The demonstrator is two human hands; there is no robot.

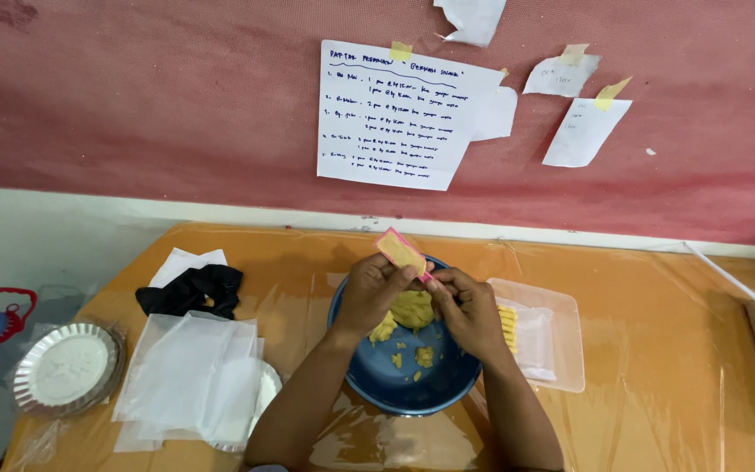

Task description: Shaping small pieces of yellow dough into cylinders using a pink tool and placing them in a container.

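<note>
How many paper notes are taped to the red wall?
4: large handwritten sheet, torn piece at the top edge, and two small notes on the right. One more may hide behind the sheet.

Head camera looks down, close

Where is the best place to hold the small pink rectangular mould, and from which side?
Probably at the lower end of the small pink rectangular mould, approached from below, where both hands' fingers meet it. It tilts up to the left above the blue bowl, leaving its upper end free.
</note>
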